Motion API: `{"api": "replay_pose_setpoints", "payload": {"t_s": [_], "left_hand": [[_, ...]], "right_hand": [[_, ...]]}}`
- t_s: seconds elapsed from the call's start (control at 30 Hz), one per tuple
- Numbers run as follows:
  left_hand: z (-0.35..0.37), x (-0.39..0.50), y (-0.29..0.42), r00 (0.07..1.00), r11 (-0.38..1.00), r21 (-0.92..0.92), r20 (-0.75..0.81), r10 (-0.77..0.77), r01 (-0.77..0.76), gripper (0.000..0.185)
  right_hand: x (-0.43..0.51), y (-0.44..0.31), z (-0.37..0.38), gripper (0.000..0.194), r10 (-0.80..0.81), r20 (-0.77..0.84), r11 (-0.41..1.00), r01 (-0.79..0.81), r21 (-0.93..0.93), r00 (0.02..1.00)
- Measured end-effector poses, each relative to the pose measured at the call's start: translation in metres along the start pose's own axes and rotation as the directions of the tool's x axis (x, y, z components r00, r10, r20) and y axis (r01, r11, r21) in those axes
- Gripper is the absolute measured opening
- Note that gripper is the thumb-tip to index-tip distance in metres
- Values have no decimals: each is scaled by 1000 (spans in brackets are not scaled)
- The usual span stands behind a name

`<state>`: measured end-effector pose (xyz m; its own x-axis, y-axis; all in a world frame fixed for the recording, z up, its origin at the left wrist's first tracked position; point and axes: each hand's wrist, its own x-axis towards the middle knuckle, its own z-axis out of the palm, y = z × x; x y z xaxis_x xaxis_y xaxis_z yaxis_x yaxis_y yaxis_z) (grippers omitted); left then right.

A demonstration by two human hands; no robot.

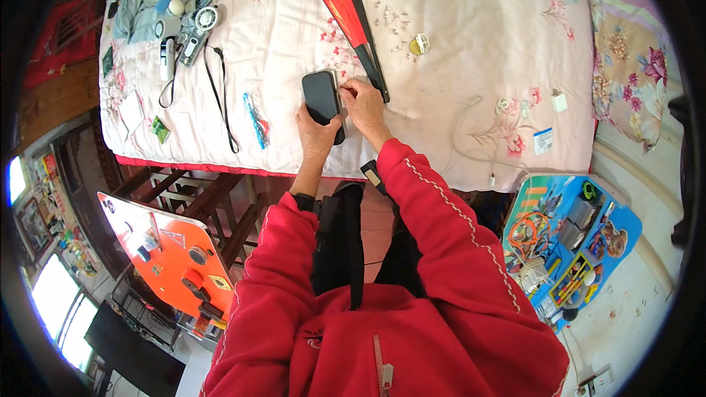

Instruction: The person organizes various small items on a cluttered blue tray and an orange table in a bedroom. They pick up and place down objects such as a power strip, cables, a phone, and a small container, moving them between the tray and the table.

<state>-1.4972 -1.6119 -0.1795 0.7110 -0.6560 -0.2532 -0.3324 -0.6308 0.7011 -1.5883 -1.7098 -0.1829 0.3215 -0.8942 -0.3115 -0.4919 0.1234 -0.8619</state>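
A black smartphone, or a similar flat device, lies face up near the bed's front edge. My left hand grips its lower end, with the thumb on the right side. A thin pale edge shows along its upper right side; what it belongs to is unclear. Close to that side, my right hand has thumb and forefinger pinched together. Whether anything is between those fingertips is too small to tell. Just beyond the right hand, a partly folded red and black hand fan rests on the floral quilt.
To the left are a handheld fan, a black wrist strap and a blue packaged item. A white cable and a white charger lie right. Two loaded boards, orange and blue, flank me below the bed.
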Motion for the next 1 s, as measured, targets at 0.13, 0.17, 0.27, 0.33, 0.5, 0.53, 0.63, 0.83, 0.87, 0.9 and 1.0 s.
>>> {"api": "replay_pose_setpoints", "payload": {"t_s": [0.13,0.17,0.27,0.33,0.5,0.53,0.63,0.83,0.87,0.9,1.0], "left_hand": [[-18,5,-5,989,970,-234,141,-41,74,55],[-22,6,-5,985,966,-239,162,-57,95,53],[-28,7,-6,982,954,-282,179,-52,102,52],[-30,8,-6,975,964,-244,218,-47,101,52],[-38,9,-5,969,936,-313,230,-93,164,49],[-41,9,-5,960,915,-355,261,-101,193,50],[-48,11,-4,934,865,-424,335,-127,269,51],[-50,15,-7,920,850,-438,372,-124,292,52],[-50,14,-8,918,853,-431,375,-127,294,52],[-49,14,-9,919,847,-443,374,-125,295,52],[-48,13,-12,923,836,-465,364,-120,292,53]], "right_hand": [[7,0,6,29,-20,106,994,8,111,994],[8,0,8,30,-44,134,978,15,206,990],[11,-3,15,34,-4,238,913,-94,398,971],[14,-8,19,32,-61,200,976,17,216,978],[18,-22,23,39,-147,163,986,132,97,976],[18,-25,22,41,-156,177,983,135,121,972],[17,-31,22,43,-165,193,981,182,-72,967],[16,-37,28,35,-201,76,959,212,-187,977],[17,-36,29,33,-174,79,974,183,-137,982],[18,-35,29,31,-141,98,985,150,-87,985],[23,-33,28,27,-151,114,988,152,5,982]]}}
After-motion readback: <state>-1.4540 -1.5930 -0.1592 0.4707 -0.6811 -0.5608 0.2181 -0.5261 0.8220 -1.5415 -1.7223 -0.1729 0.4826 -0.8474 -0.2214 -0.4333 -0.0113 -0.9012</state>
